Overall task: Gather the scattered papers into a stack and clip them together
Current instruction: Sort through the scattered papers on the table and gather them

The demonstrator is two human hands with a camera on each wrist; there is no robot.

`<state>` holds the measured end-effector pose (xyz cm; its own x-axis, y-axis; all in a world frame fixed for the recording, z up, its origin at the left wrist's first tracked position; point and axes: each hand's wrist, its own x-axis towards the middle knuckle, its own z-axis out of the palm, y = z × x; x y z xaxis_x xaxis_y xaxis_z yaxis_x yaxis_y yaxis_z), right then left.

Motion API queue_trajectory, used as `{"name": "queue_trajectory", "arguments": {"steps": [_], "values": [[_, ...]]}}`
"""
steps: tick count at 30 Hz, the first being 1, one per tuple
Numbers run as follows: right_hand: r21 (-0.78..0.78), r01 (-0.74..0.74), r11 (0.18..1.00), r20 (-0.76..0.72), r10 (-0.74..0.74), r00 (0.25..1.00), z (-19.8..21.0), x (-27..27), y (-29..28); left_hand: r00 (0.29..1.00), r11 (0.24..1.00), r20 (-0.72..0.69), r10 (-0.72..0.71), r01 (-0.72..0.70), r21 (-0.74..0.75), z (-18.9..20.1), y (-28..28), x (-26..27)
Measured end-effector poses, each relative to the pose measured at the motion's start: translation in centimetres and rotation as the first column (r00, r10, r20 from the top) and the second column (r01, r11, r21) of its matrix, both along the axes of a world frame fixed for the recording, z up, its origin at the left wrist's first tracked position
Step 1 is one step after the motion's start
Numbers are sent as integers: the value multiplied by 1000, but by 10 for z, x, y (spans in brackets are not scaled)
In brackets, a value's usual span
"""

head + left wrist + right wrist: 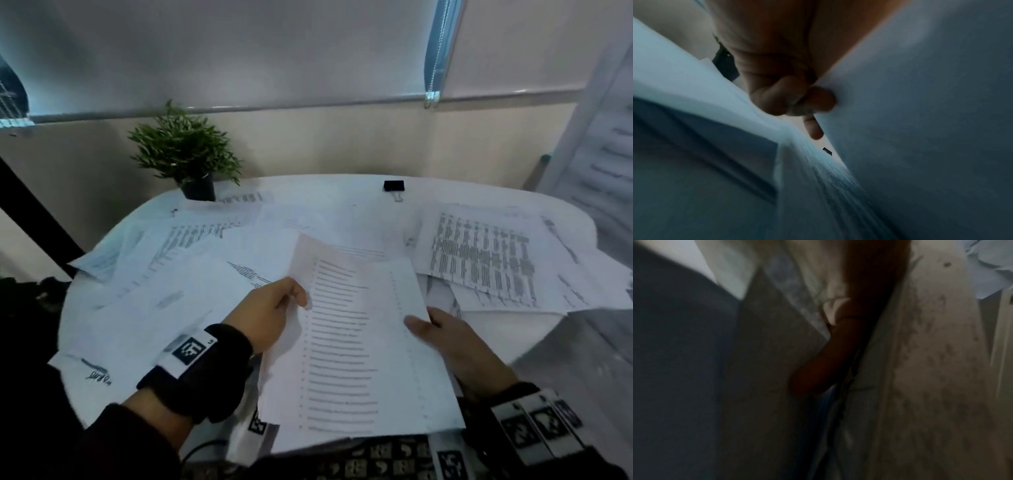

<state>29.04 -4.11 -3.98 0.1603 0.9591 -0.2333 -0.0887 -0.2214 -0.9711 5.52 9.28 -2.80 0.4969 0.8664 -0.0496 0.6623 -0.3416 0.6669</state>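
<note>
I hold a thin stack of printed papers (356, 342) above the round white table (329, 188). My left hand (274, 308) pinches the stack's left edge, with the thumb on top. My right hand (442, 335) grips its right edge, thumb lying over the sheet. More printed sheets lie scattered at the left (164, 274) and at the right (486, 260) of the table. A black binder clip (394, 186) sits at the table's far side, also glimpsed as the small dark binder clip (827, 151) past my left hand (795, 100). The right wrist view shows my right hand (830, 363) dark among paper.
A small potted plant (186, 154) stands at the far left of the table on a sheet corner. A wall with lowered blinds (274, 51) rises behind the table. A tall white shelf unit (603, 144) stands at the right.
</note>
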Motion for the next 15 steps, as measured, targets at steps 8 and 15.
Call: {"name": "queue_trajectory", "arguments": {"steps": [8,15], "values": [[175,102,979,158,-130,979,8,-1,-11,1000,1000,25,-4,4,6,20,-10,-4],[362,318,876,385,-451,805,69,108,3,996,993,86,32,-42,111,52,-33,-69]]}}
